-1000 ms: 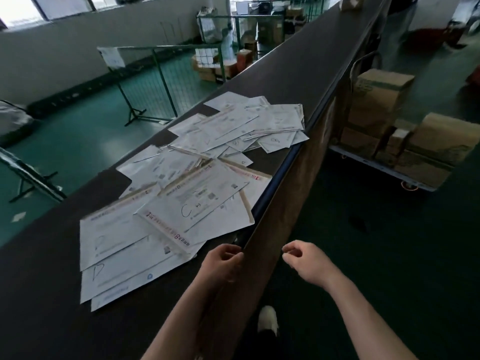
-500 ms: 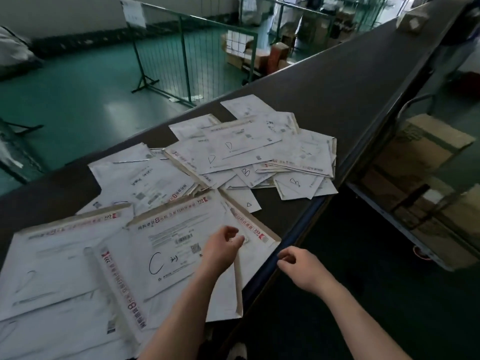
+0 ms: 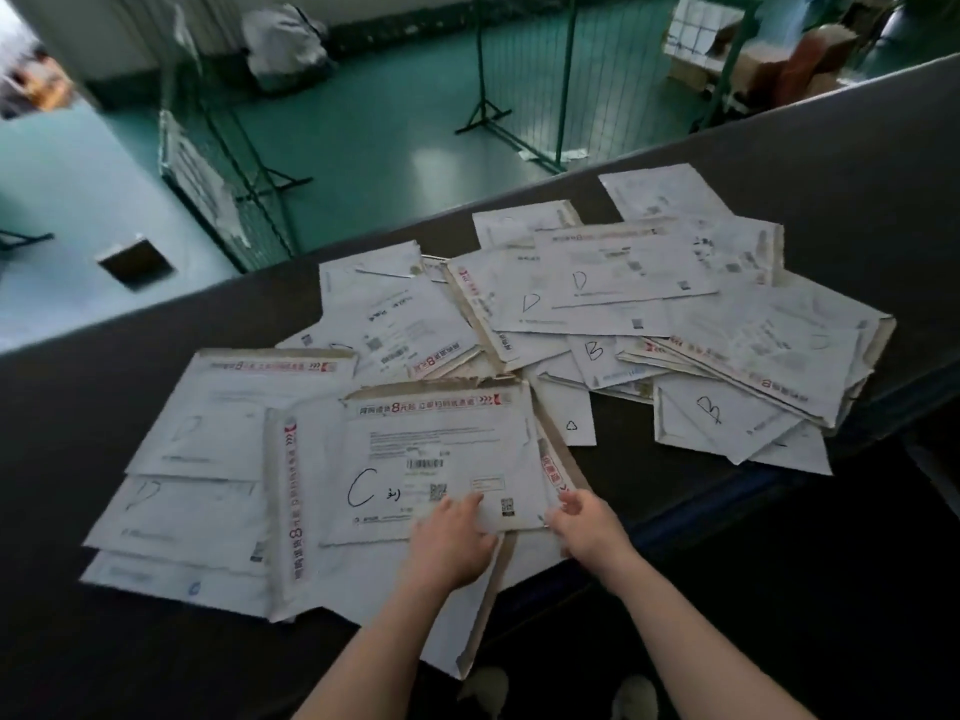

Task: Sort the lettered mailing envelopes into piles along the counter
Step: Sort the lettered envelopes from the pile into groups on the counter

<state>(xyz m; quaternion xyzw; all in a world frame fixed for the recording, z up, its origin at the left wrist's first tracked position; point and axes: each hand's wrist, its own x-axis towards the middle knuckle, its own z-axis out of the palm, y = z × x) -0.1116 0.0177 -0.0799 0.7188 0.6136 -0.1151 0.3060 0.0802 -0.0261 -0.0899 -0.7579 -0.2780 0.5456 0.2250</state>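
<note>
On the dark grey worktop (image 3: 841, 163), white paper mailing envelopes lie in loose overlapping heaps. The white envelope marked C (image 3: 441, 459) sits on top of the near heap, close to the front edge. The left hand (image 3: 452, 543) rests on its lower right part, fingers loosely bent over the paper, not clearly gripping. The right hand (image 3: 589, 524) pinches that envelope's lower right corner. Farther right lie envelopes marked D (image 3: 579, 280) and envelopes marked B (image 3: 709, 410). Green wire fence panels (image 3: 597, 80) stand on the teal floor beyond.
</note>
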